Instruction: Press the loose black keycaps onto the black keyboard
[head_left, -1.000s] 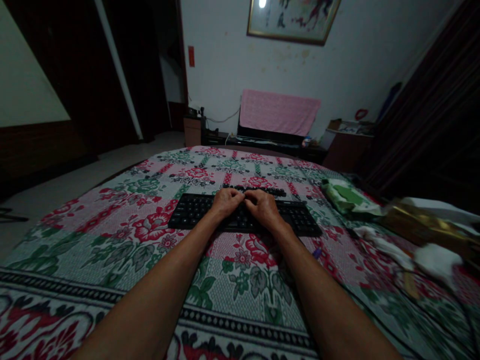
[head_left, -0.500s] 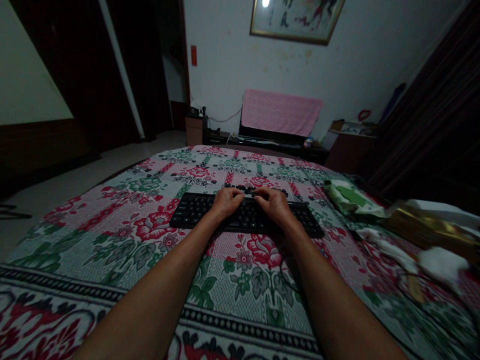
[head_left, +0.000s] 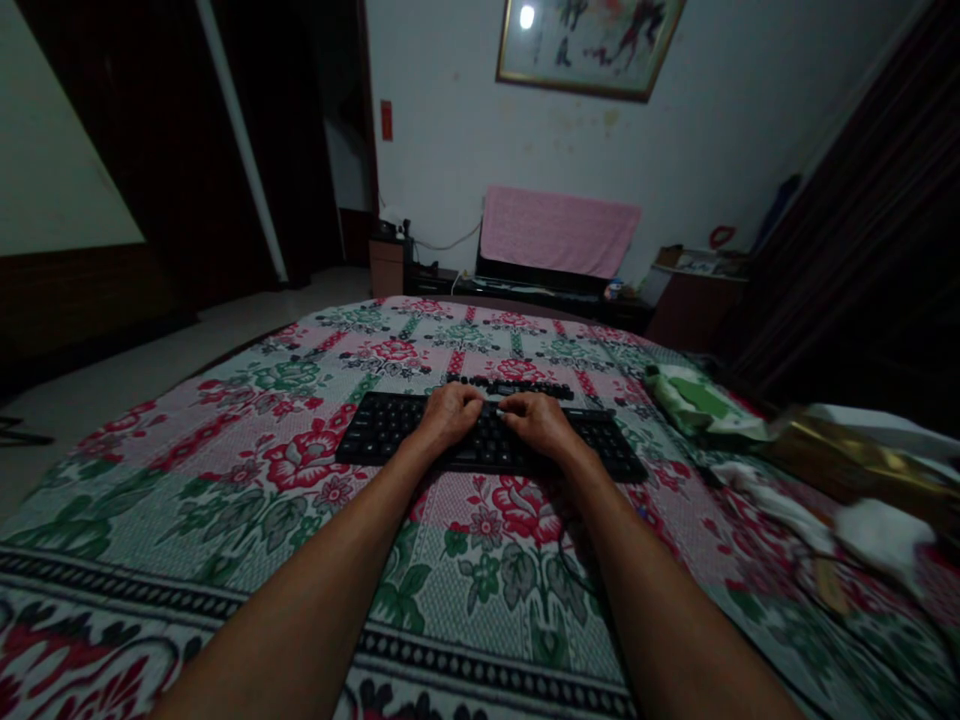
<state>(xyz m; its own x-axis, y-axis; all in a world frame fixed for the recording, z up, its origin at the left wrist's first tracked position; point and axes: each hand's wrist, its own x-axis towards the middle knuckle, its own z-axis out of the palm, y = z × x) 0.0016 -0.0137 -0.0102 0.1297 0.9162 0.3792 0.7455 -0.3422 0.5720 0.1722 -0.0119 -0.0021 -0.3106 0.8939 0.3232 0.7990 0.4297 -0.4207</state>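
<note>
A black keyboard (head_left: 375,435) lies across the floral bedspread (head_left: 225,480) in front of me. Both my hands rest on its middle, close together. My left hand (head_left: 448,416) has its fingers bent down onto the keys near the top row. My right hand (head_left: 541,422) is curled with its fingertips pinched toward the left hand, and what they pinch is too small to make out. A short row of small dark pieces (head_left: 517,388) lies on the cover just beyond the keyboard.
A green and white packet (head_left: 701,400) lies to the right of the keyboard. Further right are a gold box (head_left: 847,455) and white crumpled things (head_left: 874,525). Beyond the bed stands a low cabinet with a pink cloth (head_left: 559,228).
My right hand has drawn left, back beside the left hand, after reaching toward the keyboard's far edge. The view has dropped slightly.
</note>
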